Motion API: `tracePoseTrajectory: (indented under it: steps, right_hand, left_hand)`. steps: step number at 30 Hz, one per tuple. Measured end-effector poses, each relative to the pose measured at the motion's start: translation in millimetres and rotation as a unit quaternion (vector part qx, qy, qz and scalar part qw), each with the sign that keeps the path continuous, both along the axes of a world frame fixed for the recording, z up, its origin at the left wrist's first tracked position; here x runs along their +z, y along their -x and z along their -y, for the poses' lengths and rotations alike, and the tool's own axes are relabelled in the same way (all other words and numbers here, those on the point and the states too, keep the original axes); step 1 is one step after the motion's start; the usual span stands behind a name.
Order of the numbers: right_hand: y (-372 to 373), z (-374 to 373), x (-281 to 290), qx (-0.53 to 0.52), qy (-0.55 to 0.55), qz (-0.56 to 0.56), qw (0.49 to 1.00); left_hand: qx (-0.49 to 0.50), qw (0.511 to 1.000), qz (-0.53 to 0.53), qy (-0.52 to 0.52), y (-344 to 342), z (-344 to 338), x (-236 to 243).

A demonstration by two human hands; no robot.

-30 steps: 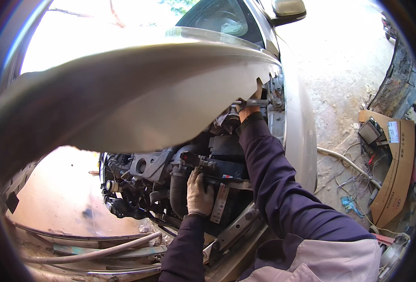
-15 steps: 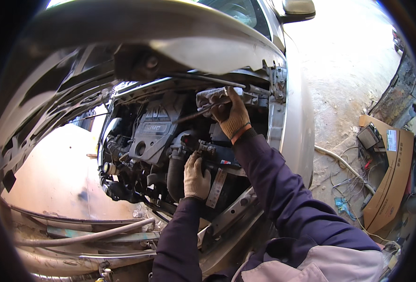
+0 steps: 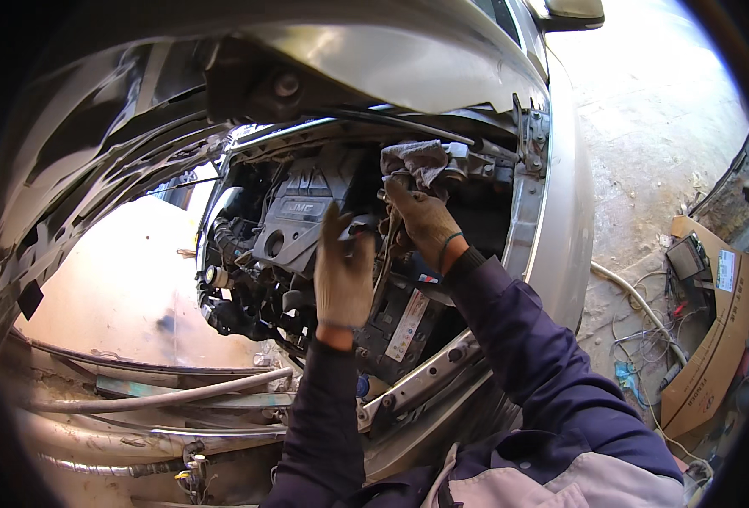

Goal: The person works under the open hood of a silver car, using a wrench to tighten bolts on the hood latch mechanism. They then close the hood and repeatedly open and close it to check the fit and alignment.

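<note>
The right hand [image 3: 432, 227], in a cream glove, is over the engine bay [image 3: 533, 182], its fingers closed on a slim metal tool [image 3: 383, 195] whose shiny end pokes out at the fingertips; how the rest of it runs is hard to tell, since glove and blur hide it. Half a second ago that hand was right up against the grey cloth [image 3: 414, 158], with the tool slanting out toward the engine cover [image 3: 306, 190]; now it has come away, and the cloth lies crumpled just beyond the fingertips, beside a white cap [image 3: 457, 151]. The left hand [image 3: 345, 279], gloved too, has changed more: it rested by the battery [image 3: 407, 326], and now hangs raised before the lower edge of the engine cover, fingers up and thumb apart, apparently with nothing in its grasp. That leaves the battery's pale label in plainer view and puts the two hands close together, though not touching. For the work, this seems to mean that the left hand is no longer a brace and is free, while the tool stays in the right
</note>
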State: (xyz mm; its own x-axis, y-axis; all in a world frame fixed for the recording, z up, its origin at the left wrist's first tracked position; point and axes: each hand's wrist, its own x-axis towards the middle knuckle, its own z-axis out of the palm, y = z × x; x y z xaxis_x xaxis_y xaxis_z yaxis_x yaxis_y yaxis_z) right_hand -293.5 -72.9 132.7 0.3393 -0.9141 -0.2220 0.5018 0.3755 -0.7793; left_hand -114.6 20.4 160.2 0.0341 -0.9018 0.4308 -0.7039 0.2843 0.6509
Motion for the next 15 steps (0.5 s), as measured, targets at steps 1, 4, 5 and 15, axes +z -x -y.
tracePoseTrajectory:
  steps: [1,4,5,15]
  right_hand:
    - [-2,-2,0,-0.015,0.05,-0.078,0.996]
    - [-4,-4,-4,-0.017,0.102,-0.034,0.994]
    - [-5,-3,-4,0.001,0.058,0.024,0.998]
    - [7,3,-7,0.102,0.083,0.122,0.984]
  left_hand:
    - [-0.054,0.975,0.214,0.006,-7,21,4]
    - [-0.088,0.936,0.34,-0.014,3,49,-13]
    - [-0.104,0.977,0.183,-0.033,5,52,-16]
    - [-0.044,0.946,-0.248,-0.203,9,32,2]
